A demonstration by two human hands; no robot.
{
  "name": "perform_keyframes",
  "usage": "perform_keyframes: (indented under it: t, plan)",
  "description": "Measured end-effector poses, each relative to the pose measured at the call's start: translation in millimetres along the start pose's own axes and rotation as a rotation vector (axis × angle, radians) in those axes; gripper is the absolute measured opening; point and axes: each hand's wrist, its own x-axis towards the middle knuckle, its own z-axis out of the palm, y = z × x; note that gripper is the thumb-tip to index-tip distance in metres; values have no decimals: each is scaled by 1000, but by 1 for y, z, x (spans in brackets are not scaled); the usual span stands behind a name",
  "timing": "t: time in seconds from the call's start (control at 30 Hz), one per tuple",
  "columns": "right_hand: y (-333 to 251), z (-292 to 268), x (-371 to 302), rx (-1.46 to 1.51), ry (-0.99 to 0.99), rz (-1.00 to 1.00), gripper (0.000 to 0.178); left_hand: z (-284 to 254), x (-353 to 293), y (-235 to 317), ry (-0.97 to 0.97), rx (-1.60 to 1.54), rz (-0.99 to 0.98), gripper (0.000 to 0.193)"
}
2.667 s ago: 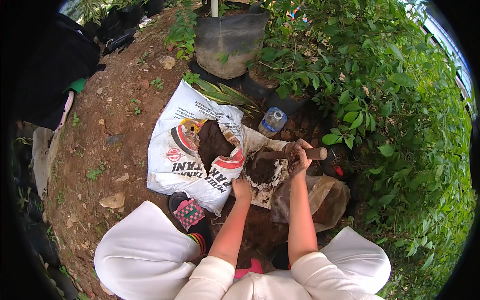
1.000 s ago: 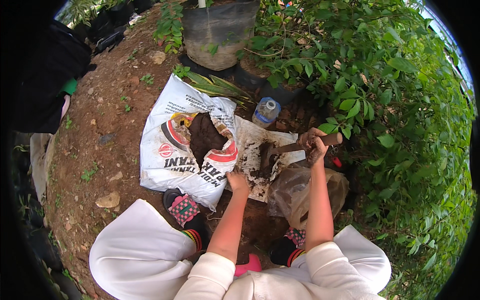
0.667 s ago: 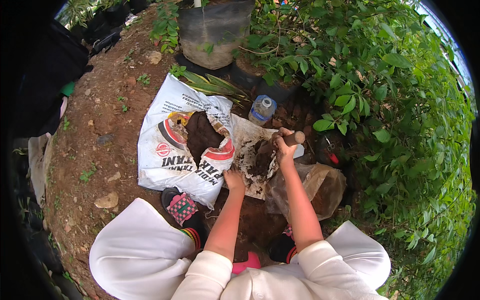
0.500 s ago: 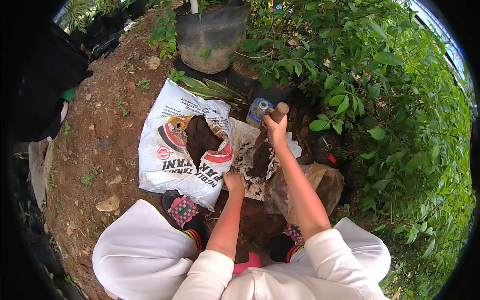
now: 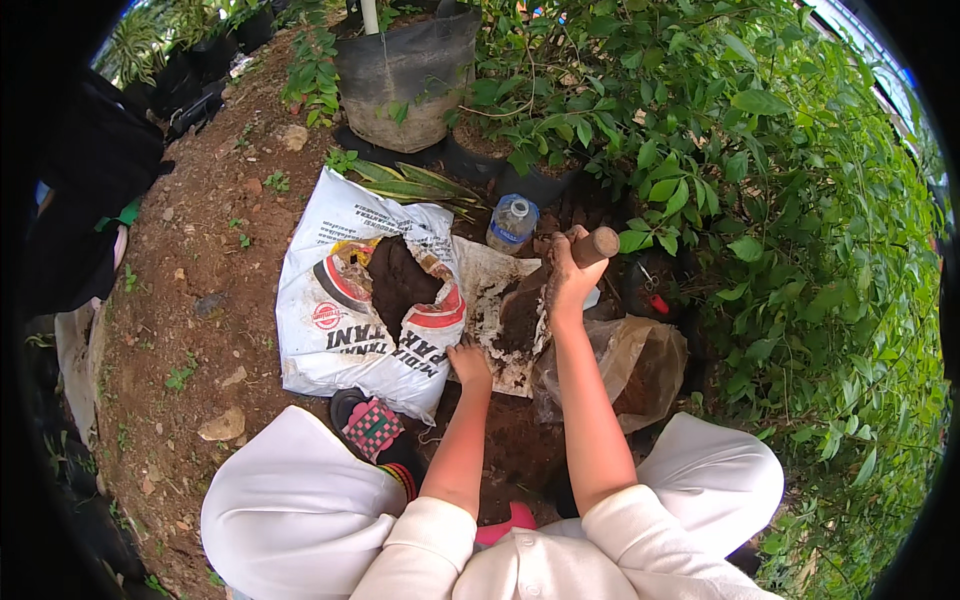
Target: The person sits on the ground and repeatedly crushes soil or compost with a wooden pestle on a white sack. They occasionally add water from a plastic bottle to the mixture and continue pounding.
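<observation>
My right hand [image 5: 568, 285] is wrapped round the thick brown wooden handle of a trowel [image 5: 598, 245]. The handle's end sticks out to the upper right. Its dark blade points down over a dirt-smeared whitish sheet [image 5: 478, 272] and is hard to tell from the dark soil there. My left hand [image 5: 468, 362] lies with fingers stretched out on the sheet's near left edge, against the white sack [image 5: 310, 375]. Through a torn hole in that sack, dark potting soil [image 5: 405, 285] shows.
Beyond the sheet stands a clear plastic bottle [image 5: 513, 222]. A crumpled translucent plastic bag [image 5: 650, 370] lies right of my right forearm. Red-handled scissors [image 5: 657, 302] rest near leafy bushes [image 5: 800, 270]. A black grow bag [image 5: 405, 85] stands at the back, cut striped leaves [image 5: 415, 188] before it.
My right hand has moved slightly right and nearer, and the trowel's handle now leans further right. My left hand stays in place by the sack. The whole view has shifted a little.
</observation>
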Motion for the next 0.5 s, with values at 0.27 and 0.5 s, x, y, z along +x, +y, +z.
perform_keyframes:
  t: [0.27,0.5]
  plan:
    - [47,-13,19,-225,-174,56,11,4,-2,8,78,-58,80,33]
    - [63,-11,-2,-195,-128,65,14,9,0,11,30,-70,67,29]
